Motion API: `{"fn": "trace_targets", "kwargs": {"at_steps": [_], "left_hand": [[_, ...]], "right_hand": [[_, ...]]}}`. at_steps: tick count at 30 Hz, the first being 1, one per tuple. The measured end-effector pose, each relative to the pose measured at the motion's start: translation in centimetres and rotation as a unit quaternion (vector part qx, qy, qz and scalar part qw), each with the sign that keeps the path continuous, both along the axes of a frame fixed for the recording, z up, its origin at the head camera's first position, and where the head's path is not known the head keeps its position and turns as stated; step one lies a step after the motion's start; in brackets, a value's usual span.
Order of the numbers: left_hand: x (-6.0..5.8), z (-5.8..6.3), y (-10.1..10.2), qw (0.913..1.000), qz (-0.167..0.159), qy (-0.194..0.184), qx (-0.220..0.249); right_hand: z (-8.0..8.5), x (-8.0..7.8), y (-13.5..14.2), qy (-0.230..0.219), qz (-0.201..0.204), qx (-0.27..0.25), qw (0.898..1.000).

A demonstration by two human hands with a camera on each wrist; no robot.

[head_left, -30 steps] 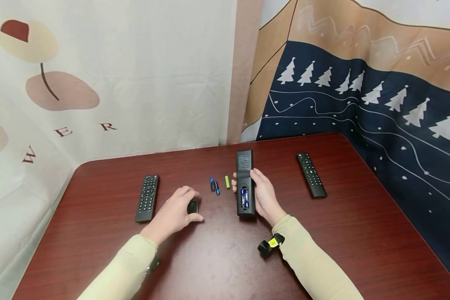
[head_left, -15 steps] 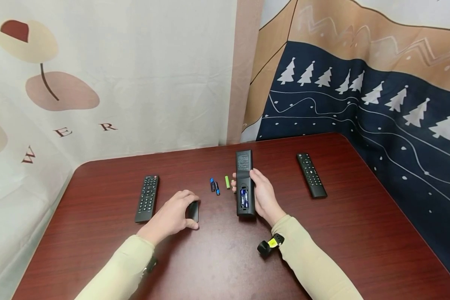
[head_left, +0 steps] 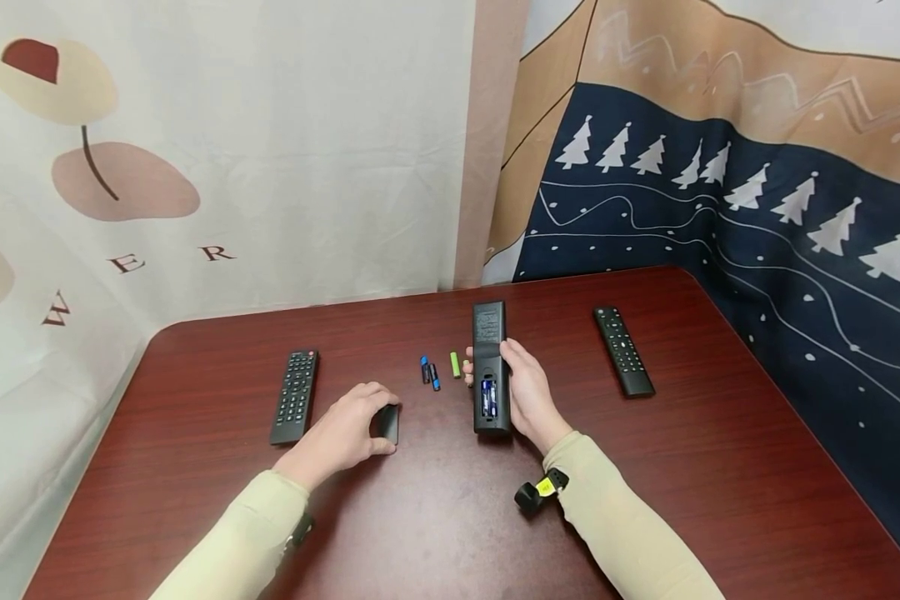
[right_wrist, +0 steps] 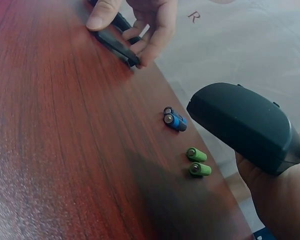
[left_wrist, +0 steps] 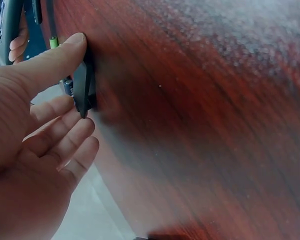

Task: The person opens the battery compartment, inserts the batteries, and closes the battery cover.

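Note:
In the head view my left hand (head_left: 337, 429) pinches a small black battery cover (head_left: 390, 423) between thumb and fingertips, low over the table. The left wrist view shows that cover (left_wrist: 83, 82) standing on edge, thumb on one side and fingers on the other. My right hand (head_left: 531, 396) grips a black remote control (head_left: 489, 333), its back turned up. Two blue batteries (head_left: 489, 397) lie side by side in its uncovered compartment. From the right wrist, only the smooth end of the remote (right_wrist: 240, 122) shows.
Two dark batteries with blue ends (head_left: 434, 380) and two green batteries (right_wrist: 200, 169) lie on the table (head_left: 435, 517) between the hands. Another black remote (head_left: 295, 396) lies left of the left hand, and one more remote (head_left: 623, 351) lies at the right. Printed curtains (head_left: 307, 167) border the table.
My left hand has shifted slightly left and towards me, turning the battery cover so more of its face shows. The right hand and its remote have stayed nearly still.

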State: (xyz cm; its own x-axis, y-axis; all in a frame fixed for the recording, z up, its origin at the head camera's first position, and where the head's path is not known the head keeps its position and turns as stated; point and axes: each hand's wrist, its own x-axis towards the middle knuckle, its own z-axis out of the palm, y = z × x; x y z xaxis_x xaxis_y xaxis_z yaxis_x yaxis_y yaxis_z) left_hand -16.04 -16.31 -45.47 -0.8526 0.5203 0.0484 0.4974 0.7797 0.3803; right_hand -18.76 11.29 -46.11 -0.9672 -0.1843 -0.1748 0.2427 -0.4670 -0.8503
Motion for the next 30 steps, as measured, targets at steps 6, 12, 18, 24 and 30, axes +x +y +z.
{"fn": "trace_targets", "kwargs": {"at_steps": [6,12,18,24,30], "left_hand": [[-0.1,-0.3,0.0,0.9998,-0.009,0.019,0.004],[0.0,-0.3,0.3,0.9991,-0.014,0.041,0.006],[0.0,-0.1,0.9,0.9975,-0.012,0.065,0.024],[-0.1,-0.1,1.7,0.9955,-0.005,0.085,0.042],[-0.2,0.2,2.5,0.9945,-0.001,0.086,0.06]], "right_hand": [[-0.1,0.0,0.0,0.001,-0.001,0.001,1.0],[-0.1,0.0,0.0,0.001,-0.001,0.002,1.0],[-0.1,0.0,0.0,0.002,-0.002,0.003,1.0],[0.0,0.0,-0.1,0.002,-0.001,-0.005,1.0],[0.0,0.0,-0.2,-0.001,0.001,-0.011,1.0]]}}
